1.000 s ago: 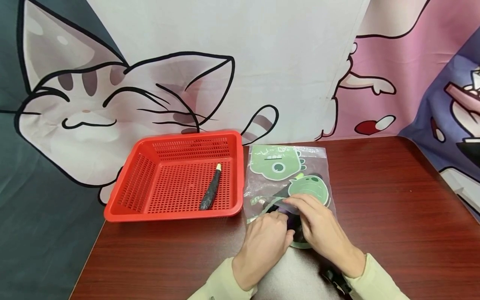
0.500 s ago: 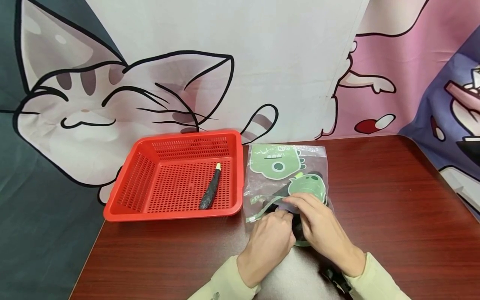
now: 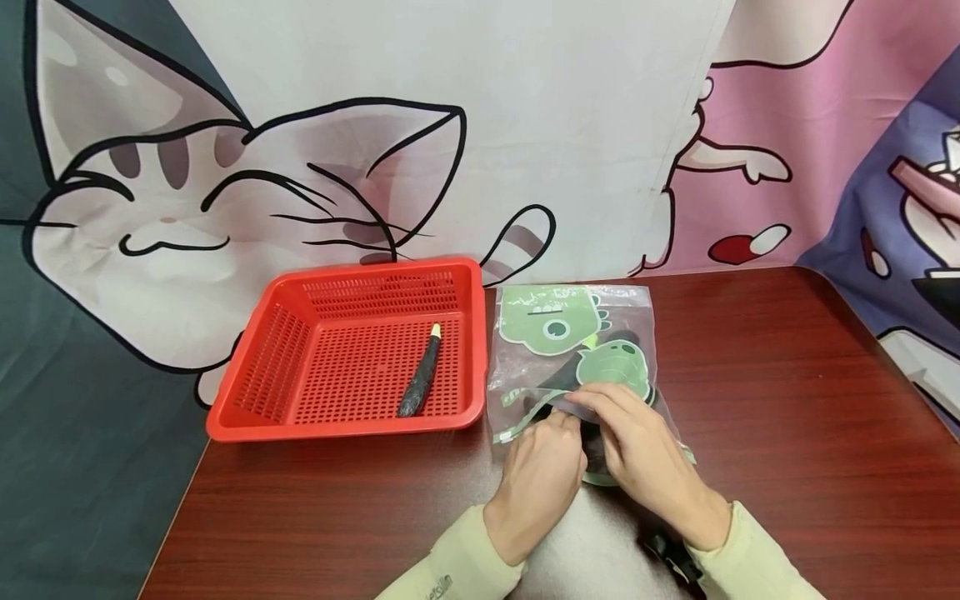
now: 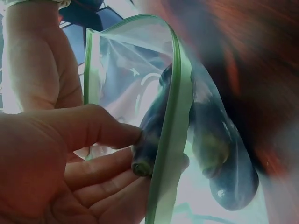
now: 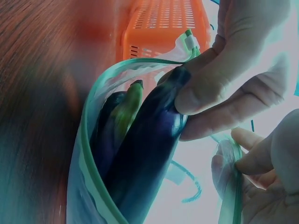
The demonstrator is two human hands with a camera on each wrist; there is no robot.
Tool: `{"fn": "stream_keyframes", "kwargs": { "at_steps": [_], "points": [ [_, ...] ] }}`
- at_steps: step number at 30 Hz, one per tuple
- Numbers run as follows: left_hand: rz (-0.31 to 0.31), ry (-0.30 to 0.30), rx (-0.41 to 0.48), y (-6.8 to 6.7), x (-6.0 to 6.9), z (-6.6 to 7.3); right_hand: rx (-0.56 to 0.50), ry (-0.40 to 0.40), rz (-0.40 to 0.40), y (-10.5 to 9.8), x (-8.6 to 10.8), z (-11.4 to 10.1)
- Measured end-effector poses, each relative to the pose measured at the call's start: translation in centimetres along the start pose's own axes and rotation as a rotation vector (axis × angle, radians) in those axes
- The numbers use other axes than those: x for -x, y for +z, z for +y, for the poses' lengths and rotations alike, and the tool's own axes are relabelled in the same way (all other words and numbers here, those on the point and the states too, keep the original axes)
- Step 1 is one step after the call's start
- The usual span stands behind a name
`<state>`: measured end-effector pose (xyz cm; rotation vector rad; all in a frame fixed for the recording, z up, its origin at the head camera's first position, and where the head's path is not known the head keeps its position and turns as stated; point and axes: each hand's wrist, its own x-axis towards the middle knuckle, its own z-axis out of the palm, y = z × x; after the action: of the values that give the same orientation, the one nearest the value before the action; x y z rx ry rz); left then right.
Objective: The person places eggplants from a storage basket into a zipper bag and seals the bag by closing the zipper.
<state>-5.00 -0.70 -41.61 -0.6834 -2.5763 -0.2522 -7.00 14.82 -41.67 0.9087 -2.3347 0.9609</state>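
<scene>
A clear zip bag with green cartoon prints lies on the table, its zip mouth spread towards me. My left hand reaches into the mouth. Its thumb and fingers grip the stem end of a dark purple eggplant, clearest in the right wrist view. Behind that one, more eggplants lie inside the bag, one with a green cap. My right hand pinches the bag's rim between thumb and fingers, holding the mouth apart. In the head view both hands hide most of the gripped eggplant.
A red perforated basket stands left of the bag, close to its edge. One slim dark vegetable with a pale tip lies inside it. Beneath is a reddish-brown wooden table, backed by a cartoon cloth.
My left hand has shifted slightly right and farther into the bag's mouth. The right hand stays almost in place at the rim. The basket and its vegetable have not moved.
</scene>
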Motion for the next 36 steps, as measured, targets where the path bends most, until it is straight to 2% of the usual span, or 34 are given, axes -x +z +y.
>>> {"fn": "stream_keyframes", "kwargs": {
  "at_steps": [9, 19, 25, 36],
  "points": [
    [0.038, -0.077, -0.018, 0.3, 0.1, 0.1, -0.006, 0.010, -0.006, -0.2, 0.0, 0.0],
    [0.030, -0.054, -0.066, 1.7, -0.2, 0.5, -0.014, -0.011, 0.013, -0.1, -0.1, -0.1],
    [0.050, -0.058, -0.164, 2.5, -0.4, 0.8, 0.000, -0.016, 0.018, -0.3, -0.2, -0.2],
    [0.045, -0.101, -0.269, 3.7, -0.8, 1.6, -0.027, -0.013, 0.014, -0.4, -0.2, -0.2]
  ]
}}
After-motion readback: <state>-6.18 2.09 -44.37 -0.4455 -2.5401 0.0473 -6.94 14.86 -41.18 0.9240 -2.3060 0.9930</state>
